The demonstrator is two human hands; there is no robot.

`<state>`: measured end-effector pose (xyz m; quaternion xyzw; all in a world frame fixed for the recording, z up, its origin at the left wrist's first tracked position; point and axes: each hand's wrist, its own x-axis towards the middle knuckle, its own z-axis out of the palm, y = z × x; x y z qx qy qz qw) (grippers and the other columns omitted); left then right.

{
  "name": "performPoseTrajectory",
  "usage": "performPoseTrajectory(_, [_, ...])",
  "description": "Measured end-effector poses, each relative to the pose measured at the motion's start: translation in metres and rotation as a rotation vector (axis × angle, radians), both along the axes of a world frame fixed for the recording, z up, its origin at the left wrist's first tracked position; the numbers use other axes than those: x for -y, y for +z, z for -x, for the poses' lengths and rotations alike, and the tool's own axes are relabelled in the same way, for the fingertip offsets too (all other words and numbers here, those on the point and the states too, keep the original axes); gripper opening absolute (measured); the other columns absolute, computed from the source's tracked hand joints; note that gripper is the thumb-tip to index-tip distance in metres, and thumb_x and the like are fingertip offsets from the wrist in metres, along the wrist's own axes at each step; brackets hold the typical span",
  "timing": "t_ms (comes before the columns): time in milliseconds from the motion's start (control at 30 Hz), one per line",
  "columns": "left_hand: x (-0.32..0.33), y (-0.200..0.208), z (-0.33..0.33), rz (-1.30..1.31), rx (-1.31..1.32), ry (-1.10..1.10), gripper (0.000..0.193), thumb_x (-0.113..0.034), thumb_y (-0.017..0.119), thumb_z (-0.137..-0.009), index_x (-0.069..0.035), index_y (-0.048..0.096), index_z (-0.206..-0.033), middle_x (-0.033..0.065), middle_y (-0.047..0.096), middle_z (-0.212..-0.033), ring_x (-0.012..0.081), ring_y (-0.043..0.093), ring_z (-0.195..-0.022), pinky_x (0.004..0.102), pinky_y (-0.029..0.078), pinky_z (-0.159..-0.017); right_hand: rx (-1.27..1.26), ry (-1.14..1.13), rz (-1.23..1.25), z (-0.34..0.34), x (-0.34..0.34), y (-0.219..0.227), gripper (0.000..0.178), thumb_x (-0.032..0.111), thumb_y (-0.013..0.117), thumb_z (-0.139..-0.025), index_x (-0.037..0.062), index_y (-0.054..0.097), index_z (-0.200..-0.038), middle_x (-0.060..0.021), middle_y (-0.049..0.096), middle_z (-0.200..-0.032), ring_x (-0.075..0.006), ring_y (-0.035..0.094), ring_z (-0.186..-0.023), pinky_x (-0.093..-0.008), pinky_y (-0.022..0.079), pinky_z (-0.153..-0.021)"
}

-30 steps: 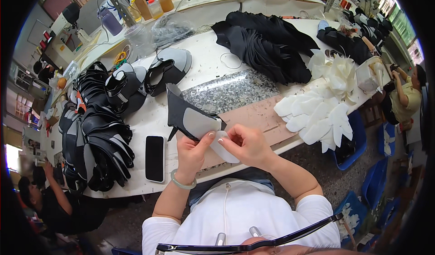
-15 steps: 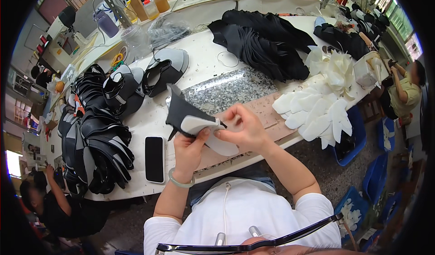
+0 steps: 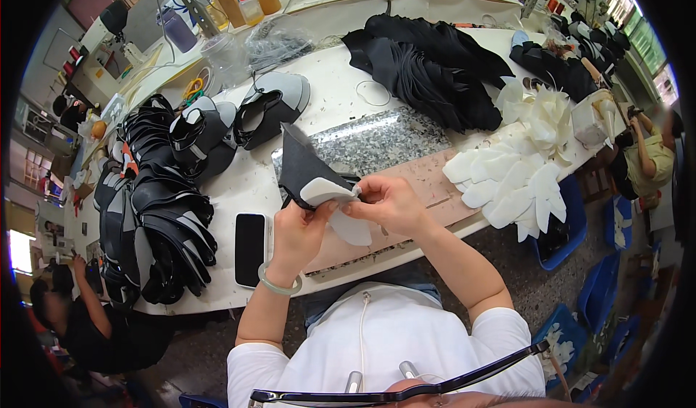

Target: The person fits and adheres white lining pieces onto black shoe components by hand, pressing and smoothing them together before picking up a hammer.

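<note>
A black shoe upper with a pale grey panel is held up above the near part of the bench. Its lower edge is pinched between thumb and fingers of my left hand. My right hand is closed on the same upper at its right end, thumb and fingertips pressed together. Below the fingers hangs a thin whitish piece, partly covered by the upper and both thumbs. I cannot tell whether it is joined to the upper. Most of the left fingers are hidden behind the work.
Stacked shoe uppers cover the left side, next to a phone. Black cut pieces lie at the back, white petal-shaped pieces at right. A speckled slab lies behind a pinkish board. Co-workers sit at both sides.
My right fingertips have closed in against the upper's edge, where the index finger was raised before. The upper has turned slightly, its top standing steeper. The whole view has shifted a little.
</note>
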<state>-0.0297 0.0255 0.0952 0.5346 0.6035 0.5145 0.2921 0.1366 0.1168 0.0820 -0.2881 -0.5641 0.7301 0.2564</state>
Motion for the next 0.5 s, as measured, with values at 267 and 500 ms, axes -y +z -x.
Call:
performPoseTrajectory(267, [-0.008, -0.029, 0.004, 0.029, 0.19, 0.034, 0.022, -0.009, 0.07, -0.085, 0.004, 0.065, -0.102, 0.0069, 0.069, -0.077, 0.0081, 0.061, -0.066, 0.0243, 0.05, -0.058, 0.224, -0.226, -0.63, 0.001, -0.001, 0.02, 0.015, 0.006, 0.072, -0.079, 0.0003, 0.058, -0.079, -0.0048, 0.063, -0.07, -0.0097, 0.059, -0.057, -0.023, 0.044, -0.05])
performPoseTrajectory(500, [-0.006, 0.067, -0.017, -0.613, -0.683, -0.185, 0.035, -0.006, 0.073, -0.074, 0.001, 0.063, -0.107, 0.0109, 0.067, -0.082, 0.0233, 0.066, -0.075, 0.0314, 0.052, -0.078, 0.367, -0.146, -1.67, -0.017, -0.028, 0.057, 0.014, 0.003, 0.066, -0.066, 0.0051, 0.056, -0.076, -0.0042, 0.056, -0.073, -0.0194, 0.056, -0.062, -0.0309, 0.043, -0.049])
